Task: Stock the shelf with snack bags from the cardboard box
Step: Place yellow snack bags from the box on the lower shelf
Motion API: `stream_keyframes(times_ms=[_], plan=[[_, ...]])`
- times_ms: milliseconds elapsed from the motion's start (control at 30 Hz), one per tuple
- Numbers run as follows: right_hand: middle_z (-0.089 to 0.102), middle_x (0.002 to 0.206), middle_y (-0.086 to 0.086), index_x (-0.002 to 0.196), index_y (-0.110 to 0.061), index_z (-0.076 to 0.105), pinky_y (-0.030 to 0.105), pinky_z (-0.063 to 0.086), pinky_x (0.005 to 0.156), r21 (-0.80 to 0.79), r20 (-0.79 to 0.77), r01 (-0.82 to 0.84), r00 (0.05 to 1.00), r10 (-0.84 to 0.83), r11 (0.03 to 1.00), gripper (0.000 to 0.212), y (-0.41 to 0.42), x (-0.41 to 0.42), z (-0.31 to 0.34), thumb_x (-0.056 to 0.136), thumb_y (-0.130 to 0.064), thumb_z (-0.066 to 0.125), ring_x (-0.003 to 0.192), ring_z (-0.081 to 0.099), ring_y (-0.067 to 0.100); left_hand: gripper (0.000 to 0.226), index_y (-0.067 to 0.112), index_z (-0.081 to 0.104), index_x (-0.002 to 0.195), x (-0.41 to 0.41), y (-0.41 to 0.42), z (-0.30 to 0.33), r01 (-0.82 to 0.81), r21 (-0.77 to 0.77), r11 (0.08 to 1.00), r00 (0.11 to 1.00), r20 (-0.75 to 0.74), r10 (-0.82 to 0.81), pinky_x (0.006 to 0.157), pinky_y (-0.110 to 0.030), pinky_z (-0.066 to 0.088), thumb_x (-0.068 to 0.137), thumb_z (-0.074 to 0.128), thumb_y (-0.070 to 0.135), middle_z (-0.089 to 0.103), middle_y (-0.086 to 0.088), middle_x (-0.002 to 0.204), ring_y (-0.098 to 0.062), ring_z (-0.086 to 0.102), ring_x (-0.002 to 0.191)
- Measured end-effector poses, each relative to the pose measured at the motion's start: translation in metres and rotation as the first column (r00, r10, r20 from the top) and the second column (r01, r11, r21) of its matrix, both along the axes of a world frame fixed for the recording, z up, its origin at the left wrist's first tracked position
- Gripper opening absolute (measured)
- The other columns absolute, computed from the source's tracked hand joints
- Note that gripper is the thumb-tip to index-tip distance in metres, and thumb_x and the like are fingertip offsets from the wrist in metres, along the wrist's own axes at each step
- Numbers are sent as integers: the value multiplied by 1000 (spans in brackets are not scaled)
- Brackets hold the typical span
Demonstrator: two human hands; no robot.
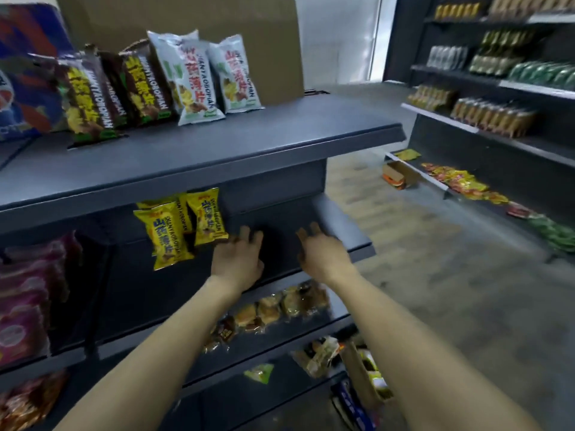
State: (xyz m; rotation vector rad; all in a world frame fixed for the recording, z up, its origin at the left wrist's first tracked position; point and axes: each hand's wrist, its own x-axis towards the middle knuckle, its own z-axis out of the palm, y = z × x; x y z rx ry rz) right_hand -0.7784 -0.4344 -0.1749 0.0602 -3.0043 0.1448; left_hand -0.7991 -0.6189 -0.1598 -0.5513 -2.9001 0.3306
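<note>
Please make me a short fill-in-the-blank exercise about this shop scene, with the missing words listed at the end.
1. The bags standing on the second shelf are ____ in colour.
2. Both hands, left and right, hold ____.
3. The white bags stand on the ____ shelf.
4. The left hand is just ____ of the yellow bags.

Missing words: yellow; nothing; top; right

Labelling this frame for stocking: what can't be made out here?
Head view only:
- Cardboard box: bottom right, partly behind the right forearm; contents unclear.
- Left hand fingertips near the yellow bags: blurred, contact uncertain.
- Shelf behind both hands: dark, contents unseen.
- Pink bags: cut by left edge, blurred.
</note>
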Motion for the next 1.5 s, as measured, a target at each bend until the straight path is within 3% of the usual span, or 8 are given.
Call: stream_keyframes(times_ms=[100,233,433,600,900,1133,1300,1500], plan=[[47,125,13,128,-13,47,45,47,78,-68,3,62,998,-62,996,38,61,46,1,91,-20,53,113,50,38,52,18,42,133,28,57,11,55,12,998,998,11,-55,63,-33,39,85,55,35,50,-9,126,-33,62,96],[45,130,12,132,-14,46,42,46,87,-145,12,152,988,-152,978,42,148,107,-6,91,-22,53,116,49,36,38,17,48,120,77,143,8,179,28,984,984,14,-179,59,-34,32,87,56,34,55,-7,112,-31,61,93],[47,127,15,130,-11,49,41,44,90,-158,55,313,950,-308,936,42,250,185,-14,89,-21,55,114,52,38,30,15,48,114,137,239,-20,270,71,960,959,67,-274,58,-33,40,87,54,26,59,-7,108,-31,62,87],[47,128,15,132,-14,49,41,46,89,-184,120,370,928,-353,911,45,286,211,-34,88,-21,55,112,54,38,36,15,46,119,154,282,-56,306,94,947,942,117,-316,62,-34,37,86,54,27,59,-7,112,-34,63,94],[47,130,12,133,-15,48,40,47,88,-213,249,428,893,-374,879,43,315,188,-93,91,-21,54,112,55,37,32,17,47,114,118,321,-113,317,137,938,914,218,-341,70,-37,43,87,55,31,61,-9,114,-35,62,99],[45,134,12,139,-18,46,41,45,92,-247,385,501,836,-390,830,48,332,136,-149,92,-21,53,117,53,37,44,17,46,127,64,343,-155,300,166,940,889,310,-338,70,-35,44,89,57,37,61,-9,117,-32,62,99],[45,132,11,138,-18,45,40,46,88,-244,450,542,798,-401,804,47,340,112,-195,92,-22,54,115,54,34,36,17,48,118,41,358,-208,296,140,945,851,410,-328,69,-36,51,86,59,29,60,-7,111,-28,62,95],[47,126,10,134,-19,47,43,47,93,-254,570,621,715,-404,741,46,359,98,-261,89,-21,55,113,55,37,42,18,43,127,32,387,-276,326,54,944,794,527,-304,63,-36,38,88,57,24,54,-5,118,-27,54,105]])
